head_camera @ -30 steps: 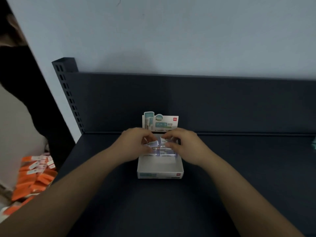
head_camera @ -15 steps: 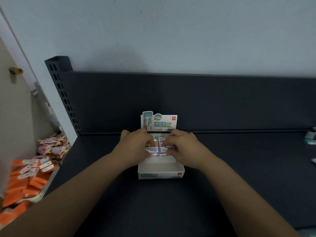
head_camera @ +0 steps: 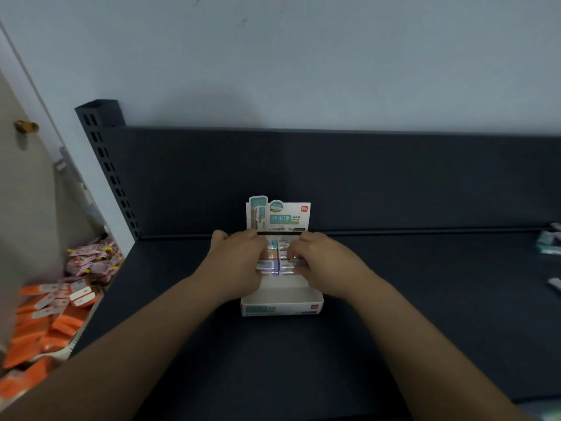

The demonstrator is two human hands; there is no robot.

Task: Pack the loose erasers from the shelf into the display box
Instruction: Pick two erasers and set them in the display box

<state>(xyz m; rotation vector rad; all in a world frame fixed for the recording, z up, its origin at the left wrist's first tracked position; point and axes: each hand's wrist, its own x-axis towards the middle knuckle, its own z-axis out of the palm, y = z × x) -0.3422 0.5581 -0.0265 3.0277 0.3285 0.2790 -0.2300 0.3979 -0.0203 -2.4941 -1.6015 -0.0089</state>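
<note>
Head view: the single camera looks down on both hands at the box.
Risk, front row: the packed erasers [head_camera: 274, 264] fill only the back part of the display box [head_camera: 282, 308]. With the front part bare, I judge the last row could tip forward once the hands let go.
Risk, box: it is light card on a smooth dark shelf [head_camera: 425, 314]. An uneven push from the two hands could skew it or slide it back against the shelf's rear panel.
Risk, header card: the printed header card [head_camera: 279, 217] stands upright just behind the knuckles, so a lifted hand could bend it.
Risk, remaining stock: the loose erasers [head_camera: 549, 247] lie well apart at the far right edge. A hasty reach could knock them off the shelf.
Left hand [head_camera: 239, 262]: closed grip, fingers curled over the left half of the front row, with the thumb side at its near face. It holds the erasers down in the box.
Right hand [head_camera: 321, 262]: the same on the right half, fingers curled onto the tops. The fingertips are partly hidden.
Task's things: most erasers sit in the box and a few lie out on the shelf.
Beside the shelf: orange packets [head_camera: 45, 323] and pink packets [head_camera: 94, 259] lie lower left.
</note>
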